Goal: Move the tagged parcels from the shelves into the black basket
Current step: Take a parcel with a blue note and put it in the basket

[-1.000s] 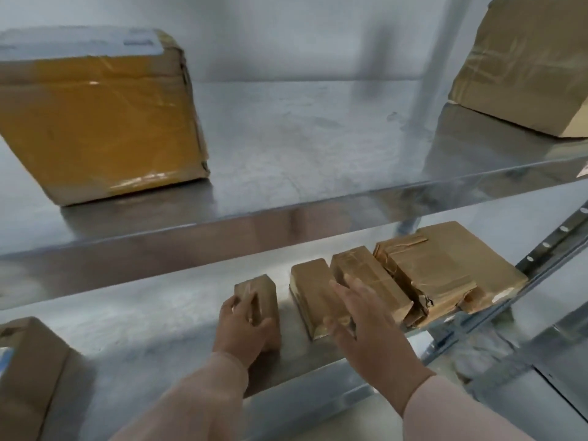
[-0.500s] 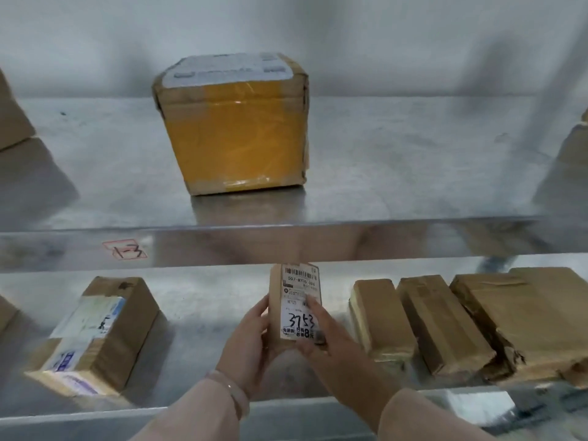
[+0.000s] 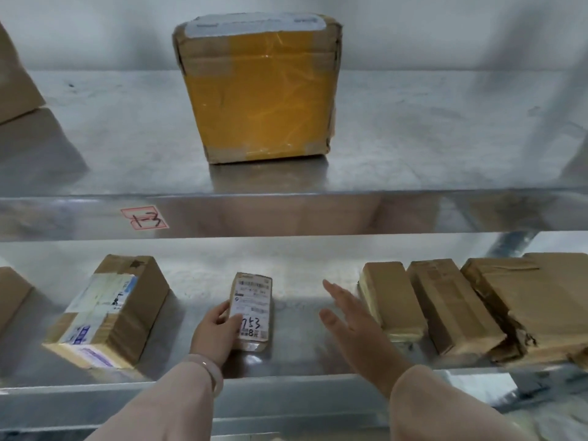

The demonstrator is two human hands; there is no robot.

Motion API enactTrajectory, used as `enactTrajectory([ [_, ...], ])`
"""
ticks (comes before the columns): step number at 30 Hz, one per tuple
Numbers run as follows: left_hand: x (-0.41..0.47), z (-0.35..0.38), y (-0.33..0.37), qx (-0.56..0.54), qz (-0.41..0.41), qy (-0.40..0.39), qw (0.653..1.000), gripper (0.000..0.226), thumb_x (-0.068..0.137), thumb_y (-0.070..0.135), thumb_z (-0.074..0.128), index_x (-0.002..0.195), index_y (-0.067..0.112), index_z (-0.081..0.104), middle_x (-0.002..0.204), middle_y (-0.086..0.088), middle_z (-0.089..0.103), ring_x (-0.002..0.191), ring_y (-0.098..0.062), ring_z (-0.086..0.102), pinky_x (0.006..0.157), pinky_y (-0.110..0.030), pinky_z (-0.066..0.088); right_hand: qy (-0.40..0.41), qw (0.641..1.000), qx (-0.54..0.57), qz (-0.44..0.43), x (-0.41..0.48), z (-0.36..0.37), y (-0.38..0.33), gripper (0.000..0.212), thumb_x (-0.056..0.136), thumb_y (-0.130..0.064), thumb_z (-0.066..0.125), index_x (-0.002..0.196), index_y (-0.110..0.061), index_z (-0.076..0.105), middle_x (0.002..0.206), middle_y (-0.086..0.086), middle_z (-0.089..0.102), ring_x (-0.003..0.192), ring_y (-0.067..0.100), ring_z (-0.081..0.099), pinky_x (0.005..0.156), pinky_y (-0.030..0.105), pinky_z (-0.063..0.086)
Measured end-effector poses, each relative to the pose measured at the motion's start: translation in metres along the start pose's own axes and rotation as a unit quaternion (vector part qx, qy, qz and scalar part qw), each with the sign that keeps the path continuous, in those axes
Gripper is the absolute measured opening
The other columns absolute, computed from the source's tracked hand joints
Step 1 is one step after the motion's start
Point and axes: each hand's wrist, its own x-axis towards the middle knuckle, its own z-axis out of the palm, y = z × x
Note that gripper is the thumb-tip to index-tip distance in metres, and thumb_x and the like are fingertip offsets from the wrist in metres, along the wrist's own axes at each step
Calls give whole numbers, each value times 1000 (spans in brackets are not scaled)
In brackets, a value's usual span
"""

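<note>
**Lower shelf: one tagged parcel in L grip, basket not in view**

Step in hand, as I judge it: pick-up of one tagged parcel. My left hand (image 3: 216, 332) grips the small brown cardboard parcel with the white printed label (image 3: 253, 308) at its near-left corner. Thumb lies over the label, fingers (image 3: 222, 310) curl round the left edge. My right hand (image 3: 353, 326) holds nothing. Its fingers (image 3: 337, 292) are straight and close together, thumb apart. It sits between the parcel and the row of plain brown wrapped parcels (image 3: 391, 300) and touches neither.

Location: mid-front of the lower grey metal shelf (image 3: 286, 361). Cannot tell whether the parcel rests on it or is just lifted.

Orientation: long axis runs front-to-back, approx. square to the shelf edge. Label faces up, barcode end to the back wall, handwritten no. end toward me.

Next move, est.: lift clear of the shelf lip w/o tipping, then carry to the black basket. Basket is not in view, so direction is unknown. L grip is at one corner only, so R hand could steady the other side.
</note>
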Motion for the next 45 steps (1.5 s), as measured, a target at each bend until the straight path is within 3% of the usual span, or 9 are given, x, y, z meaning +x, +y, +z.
enactTrajectory([
  [3,4,6,-1,35,6,15,999,37,87,14,57,118,33,63,108,-4,73,88,-21,71,89,-46,56,69,998,0,14,-4,-18,15,50,93,-60,30,141,-49,23,155,-18,20,142,6,20,113,27,15],
  [8,-2,35,36,241,143,130,951,65,88,27,64,148,21,40,152,-11,38,139,-30,33,117,-43,27,213,973,-75,54,-10,-49,39,55,93,-56,39,142,-34,32,149,-11,34,137,12,33,113,30,23],
  [13,-38,99,58,214,264,-53,939,66,90,28,64,149,24,34,155,-2,29,143,-20,26,119,-35,21,168,962,-159,143,-11,-58,63,67,92,-55,46,148,-31,20,154,-6,28,141,19,27,114,39,24],
  [17,-62,147,54,185,199,-195,943,62,96,31,58,150,32,27,154,5,29,140,-16,33,116,-39,33,121,959,-197,166,-4,-60,73,76,91,-56,48,151,-28,9,158,-3,18,145,21,16,117,39,17],
  [23,-69,166,63,98,95,-269,954,50,102,27,47,149,27,30,127,7,51,114,-13,54,101,-27,43,123,983,-93,95,-8,-53,73,74,88,-51,58,146,-37,15,150,-12,31,137,14,35,111,34,30],
  [30,-56,164,66,111,44,-241,963,88,76,62,63,148,34,22,146,-4,46,123,-28,54,105,-47,47,105,994,-2,36,-14,-38,64,60,90,-55,51,139,-54,16,148,-18,32,131,7,38,108,32,39],
  [33,-51,165,70,127,19,-231,965,91,78,55,71,150,34,19,149,-7,41,127,-32,49,104,-48,47,78,997,5,15,-14,-40,54,56,94,-51,47,140,-55,16,148,-19,31,129,2,35,109,29,37],
  [39,-43,144,66,-114,-88,-290,946,43,95,33,58,136,34,44,126,-7,59,109,-31,63,89,-46,57,219,965,102,99,-8,-50,59,42,94,-50,42,135,-50,29,149,-17,32,135,7,33,114,33,27],
  [45,-58,136,63,-236,-136,-331,904,28,100,25,45,125,20,56,119,-17,66,107,-34,65,89,-46,56,58,918,360,154,-11,-48,51,41,98,-41,45,137,-49,37,131,-9,51,113,11,54,85,30,56],
])
